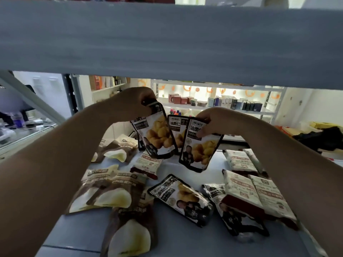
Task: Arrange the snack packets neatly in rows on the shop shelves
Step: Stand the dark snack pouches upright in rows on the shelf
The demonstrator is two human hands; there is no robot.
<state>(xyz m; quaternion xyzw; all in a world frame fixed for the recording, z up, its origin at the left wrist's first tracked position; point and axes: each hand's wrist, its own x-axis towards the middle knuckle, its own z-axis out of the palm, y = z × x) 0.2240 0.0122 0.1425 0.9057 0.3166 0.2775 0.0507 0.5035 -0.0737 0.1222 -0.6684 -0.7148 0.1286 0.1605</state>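
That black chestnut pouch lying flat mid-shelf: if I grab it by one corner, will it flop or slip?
The flat black pouch probably sags somewhat: it looks soft and bulges over its contents. Its glossy film reflects light, so it may slip in a light pinch. The same pouches held by the left hand and right hand hang fairly straight, so it is probably light.
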